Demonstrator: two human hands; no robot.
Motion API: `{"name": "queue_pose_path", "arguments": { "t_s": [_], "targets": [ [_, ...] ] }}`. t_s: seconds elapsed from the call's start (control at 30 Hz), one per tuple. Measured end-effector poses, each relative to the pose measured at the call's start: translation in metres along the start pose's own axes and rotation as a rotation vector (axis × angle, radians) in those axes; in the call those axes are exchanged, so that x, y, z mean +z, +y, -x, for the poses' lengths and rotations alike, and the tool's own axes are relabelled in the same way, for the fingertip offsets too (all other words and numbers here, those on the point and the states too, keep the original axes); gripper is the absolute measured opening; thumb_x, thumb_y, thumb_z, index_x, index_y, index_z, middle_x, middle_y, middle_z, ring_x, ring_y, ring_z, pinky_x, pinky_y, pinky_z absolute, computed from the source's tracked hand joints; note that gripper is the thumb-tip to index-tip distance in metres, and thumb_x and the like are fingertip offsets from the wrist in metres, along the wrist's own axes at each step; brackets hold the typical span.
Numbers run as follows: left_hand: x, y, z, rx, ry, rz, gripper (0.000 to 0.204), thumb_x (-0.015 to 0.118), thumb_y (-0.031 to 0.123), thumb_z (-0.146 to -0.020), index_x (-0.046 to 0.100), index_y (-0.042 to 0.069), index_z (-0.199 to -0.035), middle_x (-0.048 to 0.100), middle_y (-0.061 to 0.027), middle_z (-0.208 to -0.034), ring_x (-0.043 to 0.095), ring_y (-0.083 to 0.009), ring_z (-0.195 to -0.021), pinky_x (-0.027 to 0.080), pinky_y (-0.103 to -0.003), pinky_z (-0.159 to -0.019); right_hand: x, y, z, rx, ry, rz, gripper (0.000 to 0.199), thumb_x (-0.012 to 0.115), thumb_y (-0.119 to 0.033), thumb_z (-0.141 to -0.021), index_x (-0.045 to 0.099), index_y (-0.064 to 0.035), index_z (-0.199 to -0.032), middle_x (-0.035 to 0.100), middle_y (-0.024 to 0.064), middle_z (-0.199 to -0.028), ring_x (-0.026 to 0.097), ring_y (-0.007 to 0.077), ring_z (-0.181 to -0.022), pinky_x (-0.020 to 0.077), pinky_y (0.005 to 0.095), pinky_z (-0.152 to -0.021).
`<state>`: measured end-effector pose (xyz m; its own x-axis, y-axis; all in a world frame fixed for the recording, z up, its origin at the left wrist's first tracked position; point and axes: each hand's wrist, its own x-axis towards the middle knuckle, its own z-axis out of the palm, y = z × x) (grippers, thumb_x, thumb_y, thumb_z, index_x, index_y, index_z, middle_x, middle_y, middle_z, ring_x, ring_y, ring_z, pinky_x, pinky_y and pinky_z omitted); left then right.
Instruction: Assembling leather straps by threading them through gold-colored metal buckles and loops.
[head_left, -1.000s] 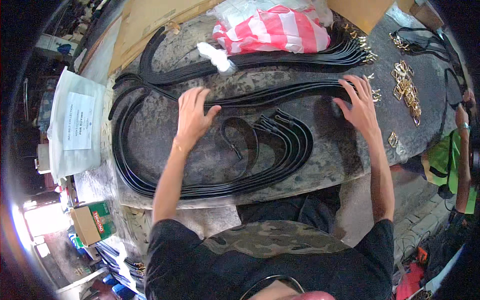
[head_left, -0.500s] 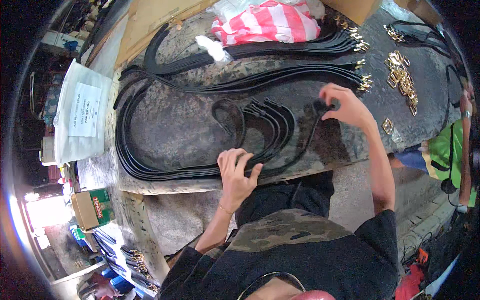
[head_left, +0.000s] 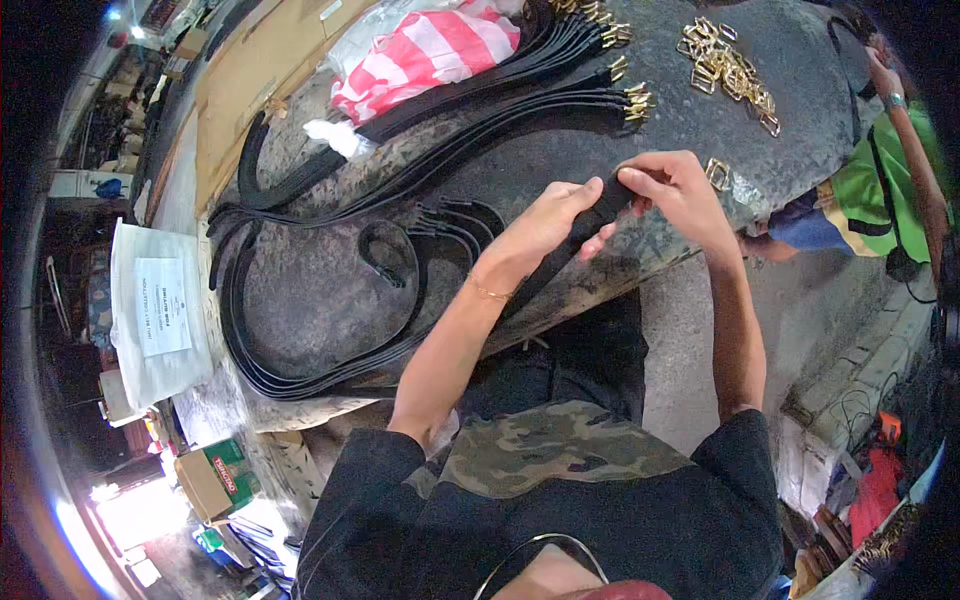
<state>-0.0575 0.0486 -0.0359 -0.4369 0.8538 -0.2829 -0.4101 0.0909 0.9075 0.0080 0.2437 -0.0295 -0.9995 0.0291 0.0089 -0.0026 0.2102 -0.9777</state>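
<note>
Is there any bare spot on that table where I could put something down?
Yes: the grey tabletop inside the loop of black belts, left of the left hand. Another bare strip lies between the buckled belt ends and the brass buckle pile. The far edge near the striped bag is crowded.

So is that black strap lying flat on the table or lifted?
Lifted: both hands, left hand and right hand, grip the black strap end above the table.

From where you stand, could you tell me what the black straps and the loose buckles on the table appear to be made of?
The black straps look like leather or a leather-like material: matte, flat and limp, bending into loops. The loose buckles look like brass-coloured metal: shiny, gold-toned and rigid.
</note>
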Motion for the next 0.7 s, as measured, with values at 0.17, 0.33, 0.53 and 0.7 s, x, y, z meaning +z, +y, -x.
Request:
{"name": "queue_pose_path", "arguments": {
  "t_s": [0.17, 0.33, 0.53, 0.7],
  "targets": [
    [-0.009, -0.002, 0.013, -0.176, -0.072, 0.169, 0.046, 0.044, 0.038, -0.100, 0.059, -0.005, -0.099, 0.055, -0.0025, -0.069, 0.051, -0.0109, -0.054, 0.042, -0.023, -0.051, 0.001, 0.011, 0.005, 0.075, 0.073, -0.087, 0.021, 0.062, -0.016, -0.090, 0.068, 0.0046, -0.090, 0.064, 0.0033, -0.070, 0.060, 0.0097, -0.059, 0.0473, 0.0244, -0.056],
    [0.009, 0.015, 0.008, -0.095, 0.014, 0.058, 0.047, 0.043, 0.040, -0.100, 0.059, -0.004, -0.099, 0.057, -0.0031, -0.069, 0.051, -0.0106, -0.053, 0.041, -0.024, -0.049, 0.004, 0.009, 0.004, 0.164, 0.064, -0.239, 0.024, 0.058, -0.018, -0.093, 0.068, 0.0032, -0.094, 0.066, 0.0044, -0.071, 0.062, 0.0104, -0.062, 0.0474, 0.0227, -0.058],
    [-0.006, 0.012, 0.010, -0.264, -0.008, 0.204, 0.041, 0.042, 0.035, -0.099, 0.057, -0.002, -0.098, 0.049, -0.0033, -0.063, 0.038, -0.0079, -0.045, 0.028, -0.021, -0.040, 0.010, -0.001, 0.012, 0.165, 0.040, -0.483, 0.025, 0.057, -0.017, -0.093, 0.065, 0.0037, -0.105, 0.067, 0.0042, -0.078, 0.062, 0.0104, -0.063, 0.0493, 0.0238, -0.062],
    [-0.002, 0.011, 0.010, -0.239, -0.046, 0.174, 0.035, 0.039, 0.028, -0.097, 0.056, -0.002, -0.095, 0.051, -0.0039, -0.064, 0.039, -0.0075, -0.043, 0.029, -0.021, -0.038, 0.024, 0.001, 0.017, 0.058, 0.138, -0.119, 0.023, 0.060, -0.009, -0.090, 0.064, 0.0048, -0.108, 0.067, 0.0065, -0.078, 0.064, 0.0119, -0.067, 0.0517, 0.0250, -0.061]
  ]
}}
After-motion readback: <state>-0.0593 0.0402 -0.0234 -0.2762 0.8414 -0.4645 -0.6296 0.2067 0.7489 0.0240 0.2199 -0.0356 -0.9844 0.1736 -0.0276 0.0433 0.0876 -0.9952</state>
